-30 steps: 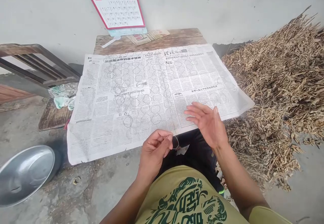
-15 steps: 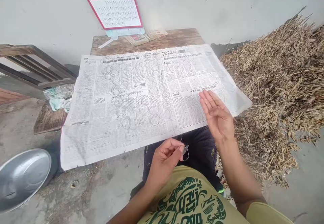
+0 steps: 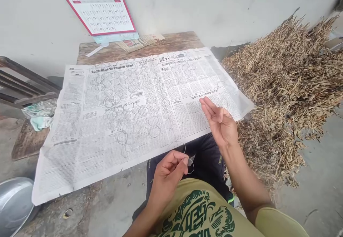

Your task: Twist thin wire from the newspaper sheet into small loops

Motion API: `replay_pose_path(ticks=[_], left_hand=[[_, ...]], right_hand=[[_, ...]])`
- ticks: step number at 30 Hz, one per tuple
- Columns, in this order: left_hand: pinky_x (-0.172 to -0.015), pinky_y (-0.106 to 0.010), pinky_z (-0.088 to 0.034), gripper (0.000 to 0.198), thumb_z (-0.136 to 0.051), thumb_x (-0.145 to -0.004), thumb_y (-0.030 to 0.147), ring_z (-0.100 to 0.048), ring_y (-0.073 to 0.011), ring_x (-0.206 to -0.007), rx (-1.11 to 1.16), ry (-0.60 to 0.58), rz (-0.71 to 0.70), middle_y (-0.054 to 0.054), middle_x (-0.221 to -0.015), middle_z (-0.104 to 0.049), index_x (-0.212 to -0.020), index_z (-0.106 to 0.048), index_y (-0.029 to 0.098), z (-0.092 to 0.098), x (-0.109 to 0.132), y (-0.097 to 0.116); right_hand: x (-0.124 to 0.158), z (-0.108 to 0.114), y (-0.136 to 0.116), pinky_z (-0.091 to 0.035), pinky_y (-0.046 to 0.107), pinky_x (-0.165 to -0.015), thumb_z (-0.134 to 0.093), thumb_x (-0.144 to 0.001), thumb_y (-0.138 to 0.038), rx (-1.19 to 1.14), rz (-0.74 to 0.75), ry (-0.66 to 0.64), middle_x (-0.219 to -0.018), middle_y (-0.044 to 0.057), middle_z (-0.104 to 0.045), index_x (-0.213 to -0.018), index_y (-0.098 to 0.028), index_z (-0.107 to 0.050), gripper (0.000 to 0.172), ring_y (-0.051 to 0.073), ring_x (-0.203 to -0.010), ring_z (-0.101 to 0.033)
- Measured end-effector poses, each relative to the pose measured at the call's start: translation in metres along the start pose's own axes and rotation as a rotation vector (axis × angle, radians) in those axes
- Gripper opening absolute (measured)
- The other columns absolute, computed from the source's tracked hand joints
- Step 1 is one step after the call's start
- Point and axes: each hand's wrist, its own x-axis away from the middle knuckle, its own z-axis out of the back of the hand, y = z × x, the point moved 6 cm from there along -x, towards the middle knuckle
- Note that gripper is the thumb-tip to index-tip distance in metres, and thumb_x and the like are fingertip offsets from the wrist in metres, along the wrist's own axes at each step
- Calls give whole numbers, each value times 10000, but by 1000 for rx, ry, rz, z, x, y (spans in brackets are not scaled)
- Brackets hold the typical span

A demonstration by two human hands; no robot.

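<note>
My left hand (image 3: 171, 169) is closed at the lower middle, in front of the newspaper's near edge. Its thumb and fingers pinch a small grey piece with a pointed corner (image 3: 191, 160). A thin pale thread (image 3: 184, 148) curves up from these fingertips and also loops below them. Over the right part of the newspaper (image 3: 77, 172) I hold my right hand (image 3: 222, 124) raised, palm towards me. Its thumb and index finger come together while the other fingers stretch out; whatever may be between them is too fine to see. Thin looping lines (image 3: 154, 131) cover much of the newspaper.
The newspaper lies on a wooden table (image 3: 182, 38) against a wall. Behind it stand a desk calendar (image 3: 103, 13) and a folded paper (image 3: 140, 43). A metal basin (image 3: 16, 201) and wooden chair (image 3: 24, 90) are left. Dry stalks (image 3: 281, 87) are heaped right.
My right hand has gone from flat outstretched fingers to thumb and index brought together. My left hand keeps its pinch on the grey piece. The view has shifted, so the table appears further left.
</note>
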Motion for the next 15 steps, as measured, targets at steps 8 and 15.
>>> replay_pose_path(ticks=[8, 15], left_hand=[[-583, -248, -320, 356, -742, -1013, 549, -407, -100, -600, -12, 14, 33, 10, -726, -614, -979, -747, 194, 2, 2, -2], [-570, -244, -313, 386, -747, -999, 577, -396, -93, -583, -11, 13, 59, 11, -740, -604, -974, -736, 192, 3, 0, -6]], right_hand=[[1, 4, 0, -343, 581, -1384, -677, -722, 19, -108, 26, 32, -661, -30, -560, -530, -202, -542, 323, 369, -1337, -751], [2, 4, -2, -309, 578, -1393, -684, -728, 15, -109, 29, 56, -657, -30, -497, -538, -210, -498, 348, 378, -1423, -691]])
